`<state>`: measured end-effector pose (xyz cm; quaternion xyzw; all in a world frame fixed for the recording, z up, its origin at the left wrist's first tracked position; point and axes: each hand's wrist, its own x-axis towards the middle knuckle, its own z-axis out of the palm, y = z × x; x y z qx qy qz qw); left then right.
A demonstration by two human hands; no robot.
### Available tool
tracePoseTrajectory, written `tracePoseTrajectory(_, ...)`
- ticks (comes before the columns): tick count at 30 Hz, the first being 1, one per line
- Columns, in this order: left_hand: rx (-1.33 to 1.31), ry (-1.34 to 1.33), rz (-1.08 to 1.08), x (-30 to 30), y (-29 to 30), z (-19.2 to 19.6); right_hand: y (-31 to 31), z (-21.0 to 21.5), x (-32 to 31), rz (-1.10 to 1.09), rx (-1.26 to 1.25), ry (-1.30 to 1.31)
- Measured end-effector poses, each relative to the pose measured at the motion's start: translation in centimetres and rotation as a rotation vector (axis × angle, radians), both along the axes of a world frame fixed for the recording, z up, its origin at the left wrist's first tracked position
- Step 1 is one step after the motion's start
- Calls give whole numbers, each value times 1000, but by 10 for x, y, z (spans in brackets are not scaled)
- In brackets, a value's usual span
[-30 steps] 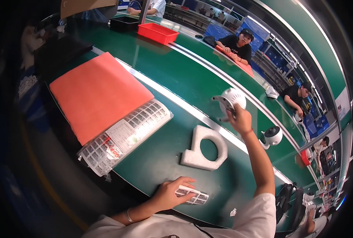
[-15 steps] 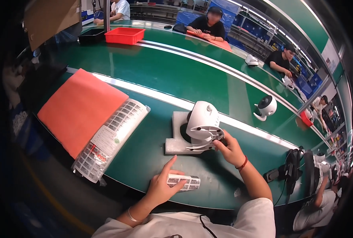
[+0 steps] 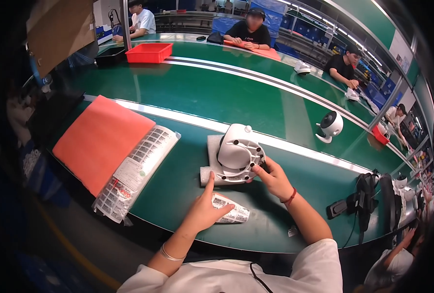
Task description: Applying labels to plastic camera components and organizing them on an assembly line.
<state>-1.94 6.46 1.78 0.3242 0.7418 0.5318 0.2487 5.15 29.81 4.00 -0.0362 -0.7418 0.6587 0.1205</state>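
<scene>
Orange mat [image 3: 100,139], bagged label sheets [image 3: 136,171], red tray [image 3: 148,52] (far off), second white fan [image 3: 330,125].

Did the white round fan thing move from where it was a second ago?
Yes. The white fan came down from near the silver belt rail onto the white foam block, with the right hand on it.

I sit at a long green counter [image 3: 187,180] with a pale strip running along it. Beyond it lies a wider green belt [image 3: 202,93] edged by silver rails [image 3: 256,75]. Across the belt other people sit at their own green counter [image 3: 285,58]. A red tray [image 3: 148,52] rests at the far left. Green wall panels [image 3: 373,24] curve overhead at right, and blue crates [image 3: 285,7] stack behind the far workers.
</scene>
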Motion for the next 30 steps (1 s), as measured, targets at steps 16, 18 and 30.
tracePoseTrajectory(16, 136, -81, 117, 1, -9, -6, 8, -7, -3, -51, 28, 59)
tracePoseTrajectory(18, 67, -70, 118, -3, -6, -5, 10, -7, -4, -58, 52, 59)
tracePoseTrajectory(30, 101, -32, 124, -1, -8, 2, 12, 6, 5, -175, 236, -30)
